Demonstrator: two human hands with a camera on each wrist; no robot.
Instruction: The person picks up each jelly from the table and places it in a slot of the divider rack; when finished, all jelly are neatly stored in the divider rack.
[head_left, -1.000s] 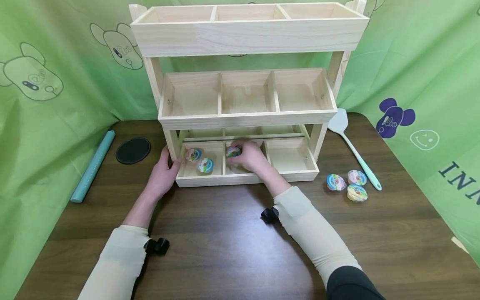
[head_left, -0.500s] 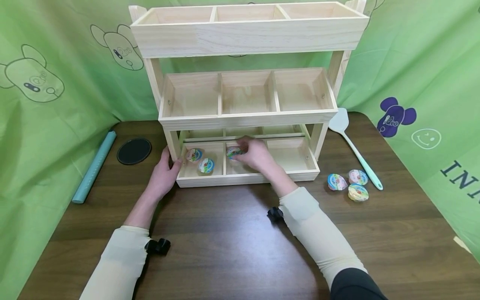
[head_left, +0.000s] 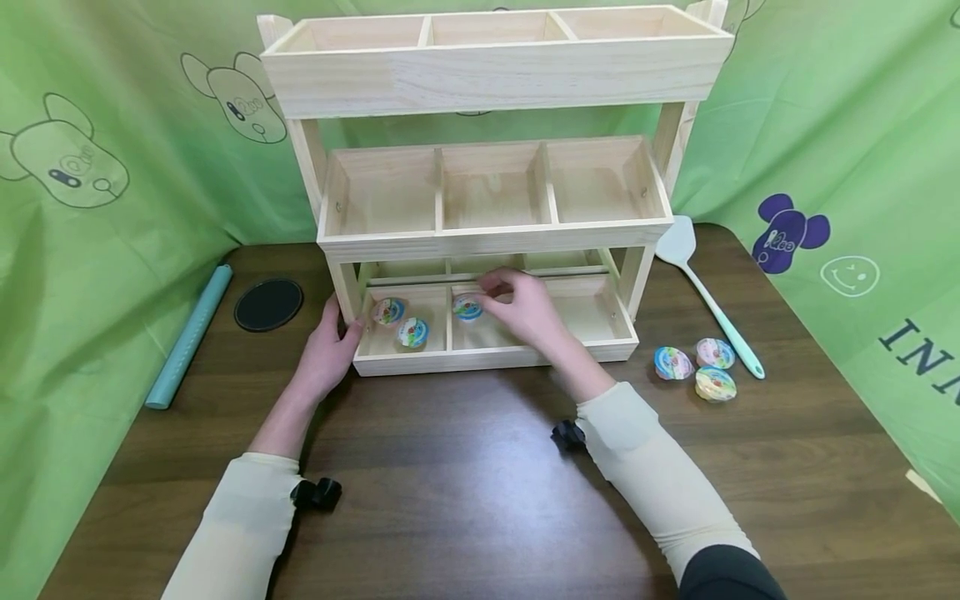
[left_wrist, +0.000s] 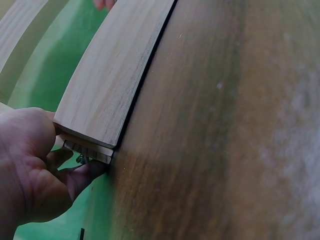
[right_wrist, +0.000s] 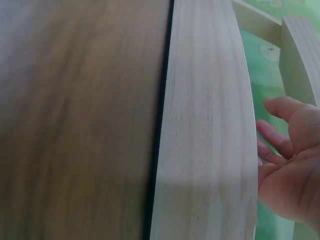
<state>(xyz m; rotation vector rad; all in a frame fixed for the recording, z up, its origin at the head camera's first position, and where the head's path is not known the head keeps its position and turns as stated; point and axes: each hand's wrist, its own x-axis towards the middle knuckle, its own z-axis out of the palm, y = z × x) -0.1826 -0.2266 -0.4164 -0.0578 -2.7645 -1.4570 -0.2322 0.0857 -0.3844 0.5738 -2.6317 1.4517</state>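
Lidded cup [head_left: 467, 307]: looked small and round, printed blue, green and white on top
Middle compartment [head_left: 480, 337]: held the cup, in the bottom tier [head_left: 442, 363]
Right hand [head_left: 522, 310]: lay loosely spread beside it, grasping nothing
Left hand [head_left: 324, 354]: gripped the tier's left end

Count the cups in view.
6: two cups in the bottom tray's left section, one cup in its middle, three cups on the table's right side. Others may be hidden.
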